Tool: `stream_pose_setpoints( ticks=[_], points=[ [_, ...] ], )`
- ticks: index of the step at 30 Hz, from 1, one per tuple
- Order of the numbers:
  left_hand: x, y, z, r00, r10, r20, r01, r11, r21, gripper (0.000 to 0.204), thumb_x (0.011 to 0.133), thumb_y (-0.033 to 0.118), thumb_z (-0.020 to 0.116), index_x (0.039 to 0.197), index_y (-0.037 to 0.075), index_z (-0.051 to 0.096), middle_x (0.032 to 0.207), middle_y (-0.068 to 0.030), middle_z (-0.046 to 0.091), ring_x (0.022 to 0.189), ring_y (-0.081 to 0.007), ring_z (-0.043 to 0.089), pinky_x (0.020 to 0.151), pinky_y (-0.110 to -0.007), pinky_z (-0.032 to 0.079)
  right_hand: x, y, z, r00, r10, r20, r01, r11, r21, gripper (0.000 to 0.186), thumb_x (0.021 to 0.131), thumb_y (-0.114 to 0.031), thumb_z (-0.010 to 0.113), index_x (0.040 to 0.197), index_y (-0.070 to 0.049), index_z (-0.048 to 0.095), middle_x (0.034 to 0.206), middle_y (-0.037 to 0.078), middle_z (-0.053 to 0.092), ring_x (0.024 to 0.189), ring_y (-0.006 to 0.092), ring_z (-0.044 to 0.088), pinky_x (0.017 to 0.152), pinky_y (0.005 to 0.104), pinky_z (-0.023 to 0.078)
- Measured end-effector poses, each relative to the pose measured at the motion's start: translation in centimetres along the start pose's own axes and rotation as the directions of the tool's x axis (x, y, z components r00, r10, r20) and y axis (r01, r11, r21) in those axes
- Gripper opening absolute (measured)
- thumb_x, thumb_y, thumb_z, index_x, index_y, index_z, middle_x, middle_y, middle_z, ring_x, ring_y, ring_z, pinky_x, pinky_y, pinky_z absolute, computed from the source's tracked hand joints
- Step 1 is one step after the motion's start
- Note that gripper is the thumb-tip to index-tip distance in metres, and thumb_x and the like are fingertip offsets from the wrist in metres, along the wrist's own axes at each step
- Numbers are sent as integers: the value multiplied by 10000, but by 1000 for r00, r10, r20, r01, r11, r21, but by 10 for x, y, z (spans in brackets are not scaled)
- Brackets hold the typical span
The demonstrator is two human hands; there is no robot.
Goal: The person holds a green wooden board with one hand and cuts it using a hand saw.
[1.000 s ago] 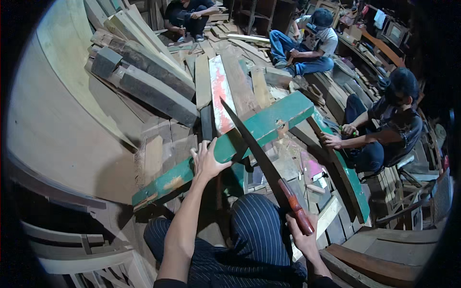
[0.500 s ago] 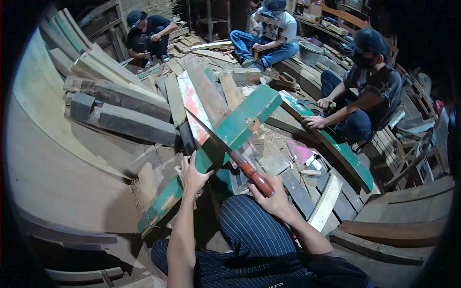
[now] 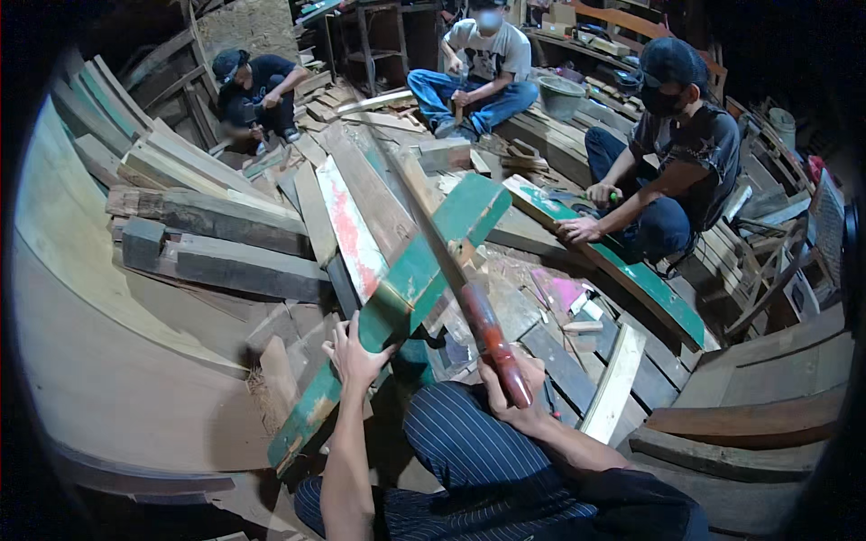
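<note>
A painted green plank (image 3: 424, 261) slants from my lower left toward the upper right. Bare wood shows through the worn green paint. My left hand (image 3: 358, 356) grips the near half of the plank, fingers on one side and thumb on the other. In my right hand (image 3: 516, 386) is a long knife (image 3: 484, 326) with a glossy red-brown handle and a long, narrow dark blade. The blade points up and away across the plank; whether it touches the wood, I cannot tell. My striped trouser knee (image 3: 460, 428) lies just below the plank.
At right, a person (image 3: 681, 162) works a green-handled tool on another green plank (image 3: 622, 275). Two more people sit farther back. Stacked timber beams (image 3: 244, 261) lie left beside a curved pale panel (image 3: 90, 316). A pale board (image 3: 616, 383) lies right of my knee, among wood scraps.
My right hand has moved slightly down and right, and the knife has swung to a steeper angle with its blade raised. My left hand remains on the plank. The whole view has shifted slightly.
</note>
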State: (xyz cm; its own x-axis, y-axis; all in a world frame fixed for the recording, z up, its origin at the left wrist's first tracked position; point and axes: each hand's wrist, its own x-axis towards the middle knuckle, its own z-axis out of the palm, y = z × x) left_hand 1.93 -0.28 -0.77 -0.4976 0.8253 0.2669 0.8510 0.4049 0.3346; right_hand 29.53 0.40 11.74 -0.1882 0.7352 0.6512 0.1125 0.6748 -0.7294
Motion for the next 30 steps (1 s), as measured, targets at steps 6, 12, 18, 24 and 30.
stream_pose_setpoints(
  ticks=[6,12,18,24,30],
  points=[
    [0,-5,-8,999,-22,42,24,999,-43,968,597,514,870,1408,162,478,1261,-122,515,1217,-295,486,1016,-575,298,0,-6,-2,966,-252,-62,259,953,155,153,770,20,737,896,36,651,618,88,599,482,201,609,472,308,460],
    [-2,5,-6,997,-51,64,56,995,-81,977,591,490,878,1418,169,468,1262,-124,513,1236,-296,481,1076,-618,249,-17,-3,-35,987,-119,110,121,993,-13,154,786,-45,764,898,8,672,622,98,604,475,208,597,479,285,452],
    [-6,-2,-2,999,-38,-17,36,997,-71,1004,572,533,857,1414,137,480,1246,-117,508,1212,-287,497,1058,-642,252,-43,16,-44,939,187,289,-161,980,-114,171,806,-88,751,958,-37,691,594,116,577,450,226,584,473,319,450],
    [-4,-3,-4,997,-54,53,58,996,-65,953,620,457,848,1435,146,464,1276,-140,495,1243,-310,476,1031,-608,274,-38,19,-50,861,120,494,-75,991,-111,249,788,-113,760,991,-53,628,656,134,614,528,333,618,498,362,476],
    [-2,0,-6,999,-39,35,41,996,-75,971,612,496,840,1436,147,462,1259,-146,498,1222,-309,485,1033,-561,278,-38,6,-58,908,181,379,-131,980,-153,204,808,-115,759,962,-45,645,665,135,625,531,275,635,500,337,473]
  ],
)
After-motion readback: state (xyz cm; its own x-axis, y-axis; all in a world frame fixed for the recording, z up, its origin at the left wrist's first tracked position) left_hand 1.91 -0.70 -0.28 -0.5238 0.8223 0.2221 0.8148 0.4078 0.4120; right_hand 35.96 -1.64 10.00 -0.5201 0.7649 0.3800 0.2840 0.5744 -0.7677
